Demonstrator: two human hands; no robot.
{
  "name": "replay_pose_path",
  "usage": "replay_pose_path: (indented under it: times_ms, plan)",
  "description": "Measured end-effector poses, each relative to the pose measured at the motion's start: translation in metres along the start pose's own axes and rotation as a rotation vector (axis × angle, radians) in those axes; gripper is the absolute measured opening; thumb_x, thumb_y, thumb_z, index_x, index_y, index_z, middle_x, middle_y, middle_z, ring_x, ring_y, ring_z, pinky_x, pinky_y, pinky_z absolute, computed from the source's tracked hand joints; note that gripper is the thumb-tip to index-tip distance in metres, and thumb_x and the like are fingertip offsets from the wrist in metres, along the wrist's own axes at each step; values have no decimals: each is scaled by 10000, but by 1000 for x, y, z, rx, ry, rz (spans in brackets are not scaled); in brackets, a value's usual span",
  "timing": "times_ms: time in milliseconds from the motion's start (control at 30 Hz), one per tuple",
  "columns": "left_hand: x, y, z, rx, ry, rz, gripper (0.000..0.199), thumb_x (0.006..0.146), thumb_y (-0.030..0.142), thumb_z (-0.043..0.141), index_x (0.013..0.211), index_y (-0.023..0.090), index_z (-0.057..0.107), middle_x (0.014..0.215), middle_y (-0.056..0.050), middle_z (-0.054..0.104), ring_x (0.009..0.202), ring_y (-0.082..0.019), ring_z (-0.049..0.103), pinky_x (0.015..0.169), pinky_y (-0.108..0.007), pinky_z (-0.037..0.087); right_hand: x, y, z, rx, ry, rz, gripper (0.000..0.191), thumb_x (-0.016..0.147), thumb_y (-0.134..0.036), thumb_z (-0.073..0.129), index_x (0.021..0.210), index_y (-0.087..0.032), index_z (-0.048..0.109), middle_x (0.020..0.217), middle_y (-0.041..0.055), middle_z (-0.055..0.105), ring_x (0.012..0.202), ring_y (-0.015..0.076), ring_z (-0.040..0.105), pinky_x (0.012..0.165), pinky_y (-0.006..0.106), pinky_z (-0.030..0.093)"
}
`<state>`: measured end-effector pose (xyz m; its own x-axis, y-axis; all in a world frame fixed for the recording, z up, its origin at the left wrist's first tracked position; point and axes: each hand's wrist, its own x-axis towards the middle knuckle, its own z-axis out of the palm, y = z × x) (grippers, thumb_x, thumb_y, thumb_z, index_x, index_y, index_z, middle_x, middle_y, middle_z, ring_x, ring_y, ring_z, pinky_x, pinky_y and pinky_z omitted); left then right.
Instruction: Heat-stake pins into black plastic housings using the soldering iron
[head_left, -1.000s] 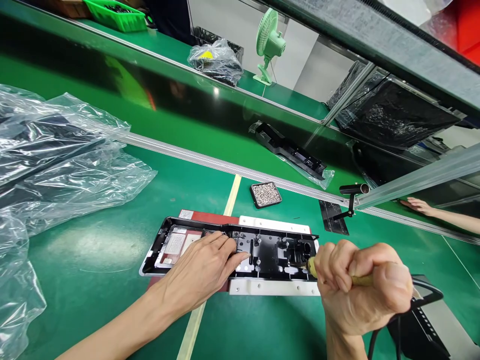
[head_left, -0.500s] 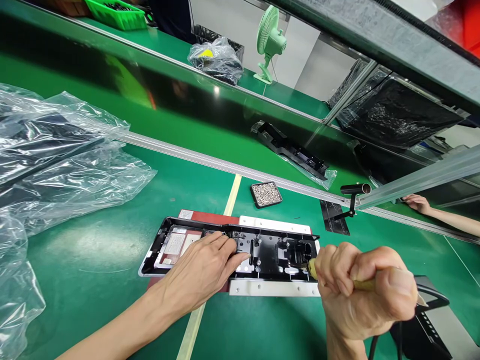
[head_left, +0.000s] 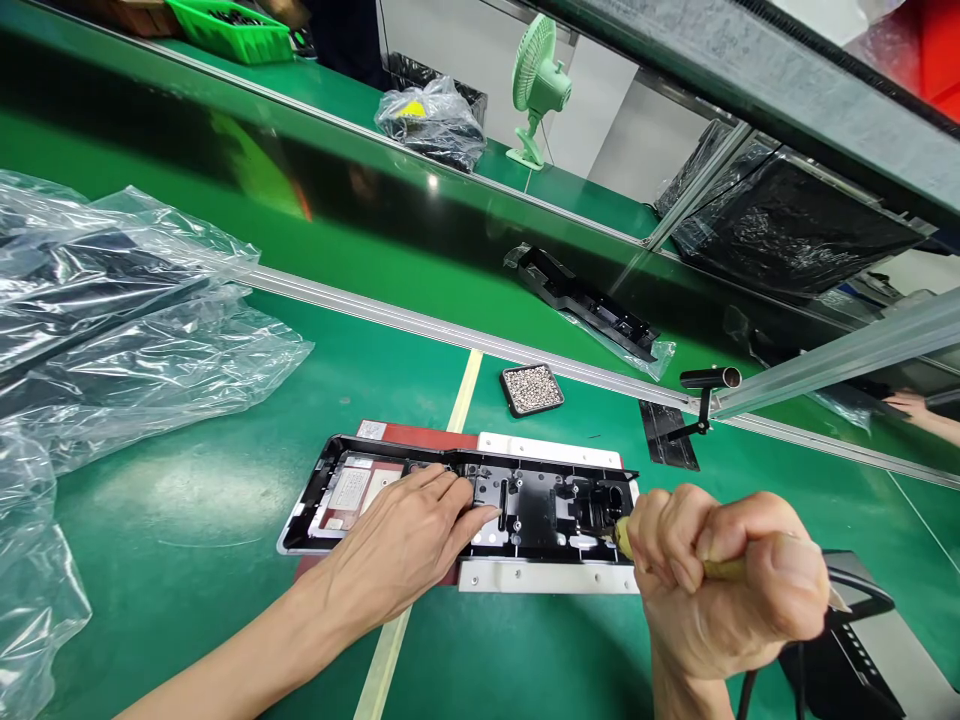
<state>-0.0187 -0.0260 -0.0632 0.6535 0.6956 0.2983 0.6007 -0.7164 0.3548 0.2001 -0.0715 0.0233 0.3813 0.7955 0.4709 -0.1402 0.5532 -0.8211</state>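
Note:
A long black plastic housing (head_left: 536, 512) lies open side up on a fixture with white side strips (head_left: 547, 577) and a red-brown base (head_left: 420, 436). My left hand (head_left: 416, 535) rests on the middle of the housing, thumb stretched out, nothing held in it. In a fist, my right hand (head_left: 731, 585) grips a yellow-handled soldering iron (head_left: 622, 538). Its front end points down at the right end of the housing; I cannot make out its tip. Behind the fixture stands a small black tray (head_left: 532, 390) full of small metal inserts.
Clear plastic bags (head_left: 150, 320) with dark parts cover the left side. Beyond a metal rail lies another black housing (head_left: 589, 300) on plastic. A black tube on a bracket (head_left: 709, 380) stands at right. A black-and-grey device (head_left: 862, 640) sits bottom right. Another person's hand (head_left: 911, 402) shows far right.
The other person's hand has moved right, toward the picture's edge. My right hand has shifted very slightly left; my left hand and the housing have stayed put.

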Motion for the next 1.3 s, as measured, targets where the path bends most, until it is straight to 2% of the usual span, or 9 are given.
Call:
replay_pose_path:
  times_ms: [533, 1300]
  plan:
    - [-1, 0, 1, 3, 0, -14, 348, 1094, 380, 420, 807, 208, 516, 695, 0, 565, 670, -214, 555, 626, -364, 428, 0, 1, -3, 18, -34, -7, 307, 973, -299, 455, 725, -211, 612, 459, -76, 368, 366, 88, 267, 353, 202, 293]
    - [0, 0, 1, 11, 7, 11, 324, 1091, 350, 431, 811, 212, 517, 705, 2, 579, 672, -220, 571, 626, -369, 434, -1, 0, 2, -3, 20, 21, 304, 952, -313, 467, 686, -222, 581, 440, -75, 346, 361, 93, 256, 350, 199, 278]
